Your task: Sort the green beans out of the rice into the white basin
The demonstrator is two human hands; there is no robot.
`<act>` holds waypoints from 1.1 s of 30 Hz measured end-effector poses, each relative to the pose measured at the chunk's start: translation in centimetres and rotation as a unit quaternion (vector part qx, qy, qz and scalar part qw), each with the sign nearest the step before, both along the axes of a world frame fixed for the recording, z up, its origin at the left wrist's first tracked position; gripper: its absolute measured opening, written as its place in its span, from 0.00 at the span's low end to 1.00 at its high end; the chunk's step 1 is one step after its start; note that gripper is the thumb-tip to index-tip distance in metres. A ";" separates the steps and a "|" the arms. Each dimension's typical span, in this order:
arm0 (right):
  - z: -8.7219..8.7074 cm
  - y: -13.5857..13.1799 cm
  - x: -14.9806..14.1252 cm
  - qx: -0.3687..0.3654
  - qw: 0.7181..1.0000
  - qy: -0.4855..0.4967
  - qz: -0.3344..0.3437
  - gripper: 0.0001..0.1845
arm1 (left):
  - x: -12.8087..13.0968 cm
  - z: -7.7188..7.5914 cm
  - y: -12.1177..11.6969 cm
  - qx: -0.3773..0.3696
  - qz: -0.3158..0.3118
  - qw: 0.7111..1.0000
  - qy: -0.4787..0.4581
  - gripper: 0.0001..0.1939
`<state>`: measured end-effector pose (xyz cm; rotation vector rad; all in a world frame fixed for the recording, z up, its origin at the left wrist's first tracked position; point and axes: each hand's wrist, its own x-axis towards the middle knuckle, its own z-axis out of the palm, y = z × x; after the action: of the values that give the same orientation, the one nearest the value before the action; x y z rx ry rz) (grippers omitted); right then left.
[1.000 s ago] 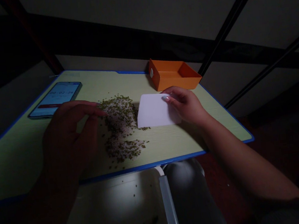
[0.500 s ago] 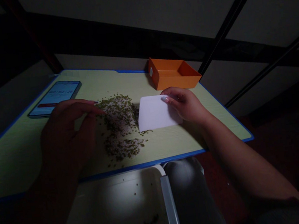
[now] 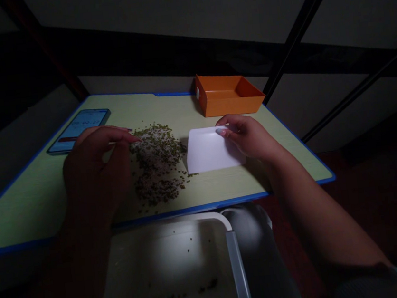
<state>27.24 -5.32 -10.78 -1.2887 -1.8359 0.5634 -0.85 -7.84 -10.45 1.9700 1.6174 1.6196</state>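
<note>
A pile of small green beans mixed with whitish grains [image 3: 157,149] lies spread on the pale table, with loose beans around its edges. My left hand [image 3: 98,167] hovers at the pile's left side, thumb and fingertips pinched together; whatever they may hold is too small to make out. To the right of the pile, my right hand [image 3: 249,136] grips the upper right edge of a white, scraper-like plate [image 3: 209,152], thumb on its near face. The plate stands tilted, its lower edge at the table beside a few stray beans.
An orange open box [image 3: 233,107] sits at the table's back right. A phone [image 3: 79,129] showing a timer lies at the back left. Below the blue front edge [image 3: 187,209] is a translucent bin with a grey handle [image 3: 238,269], with several dark bits inside.
My left hand has shifted slightly right and up along the pile, its fingertips still pinched. My right hand keeps hold of the white plate. The whole view has shifted a little.
</note>
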 end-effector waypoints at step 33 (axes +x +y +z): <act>0.0 -5.5 1.2 0.000 0.971 0.211 -0.109 0.06 | -2.0 0.1 2.6 -0.062 0.123 0.990 0.008 0.09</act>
<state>28.48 -10.79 -10.83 -1.2390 -1.3268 0.6590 -2.80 -5.28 -10.37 1.7861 1.9816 1.5401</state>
